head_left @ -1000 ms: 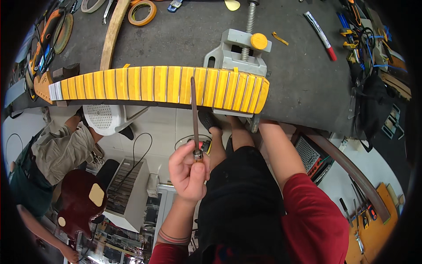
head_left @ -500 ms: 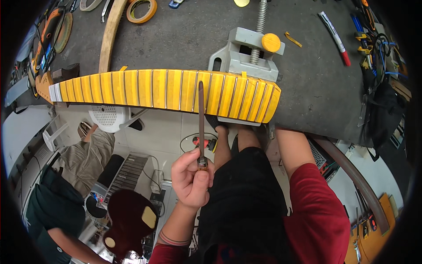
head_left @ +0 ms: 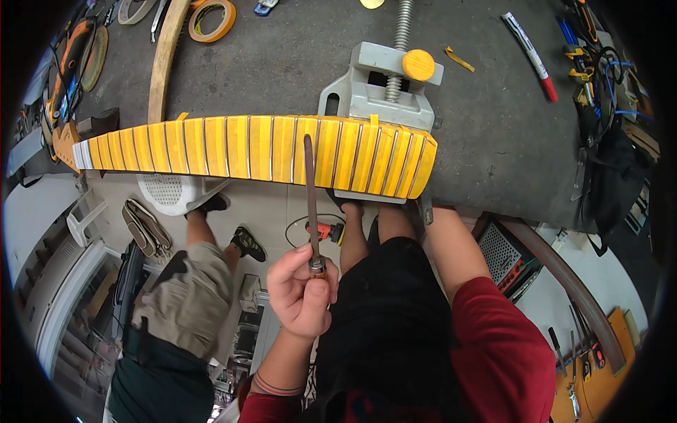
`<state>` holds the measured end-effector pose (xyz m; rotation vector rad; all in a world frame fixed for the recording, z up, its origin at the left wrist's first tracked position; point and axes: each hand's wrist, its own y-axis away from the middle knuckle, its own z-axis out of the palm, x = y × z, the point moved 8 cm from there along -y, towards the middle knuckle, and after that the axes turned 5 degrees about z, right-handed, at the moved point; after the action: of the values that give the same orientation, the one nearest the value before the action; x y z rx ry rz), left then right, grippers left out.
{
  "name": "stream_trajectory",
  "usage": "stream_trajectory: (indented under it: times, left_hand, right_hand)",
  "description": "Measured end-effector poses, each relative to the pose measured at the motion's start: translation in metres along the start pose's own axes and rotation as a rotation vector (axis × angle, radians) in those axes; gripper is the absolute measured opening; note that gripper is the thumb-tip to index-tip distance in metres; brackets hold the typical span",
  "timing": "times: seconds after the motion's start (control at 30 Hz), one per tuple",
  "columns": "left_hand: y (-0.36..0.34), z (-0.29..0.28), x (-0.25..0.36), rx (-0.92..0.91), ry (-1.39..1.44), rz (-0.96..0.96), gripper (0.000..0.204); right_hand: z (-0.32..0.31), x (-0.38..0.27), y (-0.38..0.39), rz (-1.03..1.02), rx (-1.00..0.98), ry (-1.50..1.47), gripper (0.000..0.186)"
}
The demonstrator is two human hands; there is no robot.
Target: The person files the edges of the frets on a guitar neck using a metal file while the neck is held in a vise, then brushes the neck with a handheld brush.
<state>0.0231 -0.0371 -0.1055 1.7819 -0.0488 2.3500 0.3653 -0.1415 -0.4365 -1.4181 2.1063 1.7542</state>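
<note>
My left hand (head_left: 303, 292) grips the short handle of a long, thin metal file-like tool (head_left: 311, 204), held upright in the picture with its tip over a guitar neck (head_left: 233, 146). I cannot tell whether the tip touches it. The neck's fretboard is covered in yellow tape strips between bare metal frets, with white tape near the headstock (head_left: 65, 144). Its wide end lies at a grey vise (head_left: 381, 102) with a yellow knob. My right forearm (head_left: 455, 254) reaches to the bench edge beside the vise; the hand is hidden there.
The dark bench (head_left: 493, 141) holds a wooden bar (head_left: 162, 77), a tape roll (head_left: 224, 22), a marker (head_left: 525, 49) and clustered tools at both sides. Below are a white stool (head_left: 169, 194), a red power tool (head_left: 321, 231) and another person (head_left: 176, 317) at lower left.
The other person at lower left has moved rightward, and the dark red guitar body beside them has gone from view. The view has shifted slightly; my left hand keeps the same grip.
</note>
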Motion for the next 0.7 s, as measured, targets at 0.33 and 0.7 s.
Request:
stream_trajectory:
  times: [0.33,0.7]
  left_hand:
    - [-0.004,-0.004,0.001,0.0,0.015,0.023,0.053]
    - [-0.009,-0.009,0.009,-0.01,0.016,-0.038,0.049]
  right_hand:
    - [-0.021,-0.014,-0.027,-0.013,0.015,-0.016,0.018]
    - [-0.007,-0.016,0.084,-0.034,-0.213,0.531,0.018]
